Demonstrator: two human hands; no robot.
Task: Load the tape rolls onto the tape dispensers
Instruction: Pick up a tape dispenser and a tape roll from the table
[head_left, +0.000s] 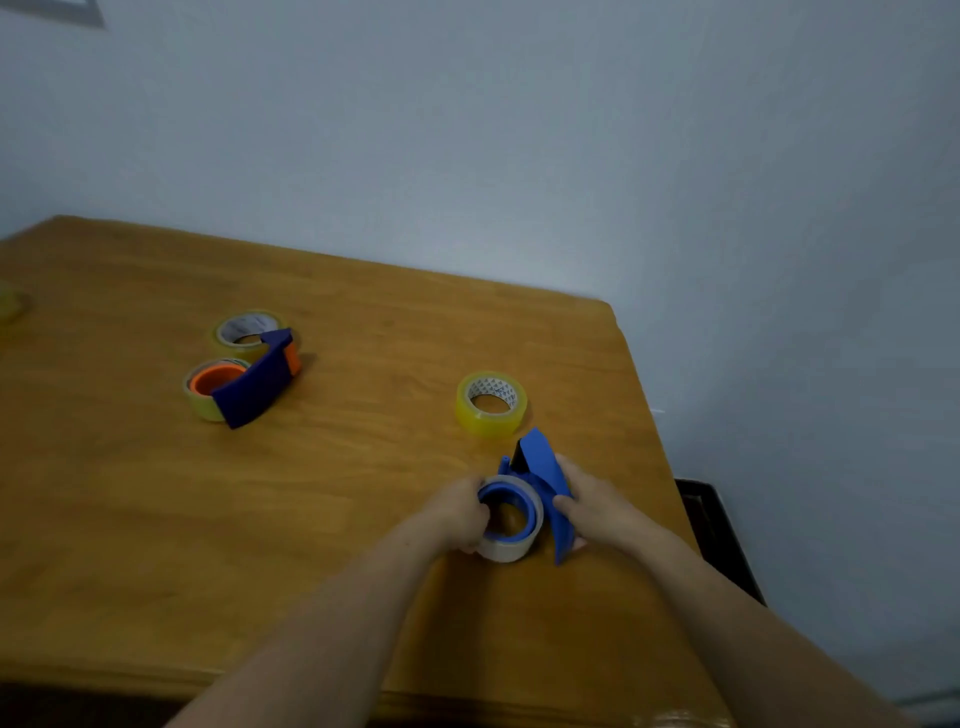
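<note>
Far to the left of my grip, one dark blue dispenser (260, 382) already carries a yellowish roll (205, 397). My left hand (460, 512) grips a pale tape roll (511, 525) sitting on the blue dispenser (545, 480), which my right hand (592, 501) grips. Beyond my grip, one yellow roll (492, 402) lies loose on the worktop (363, 493).

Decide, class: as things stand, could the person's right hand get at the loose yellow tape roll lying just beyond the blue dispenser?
Probably yes, once freed. The right hand is gripping the blue dispenser, but the yellow tape roll lies flat on bare table just beyond it, with nothing standing between.
</note>
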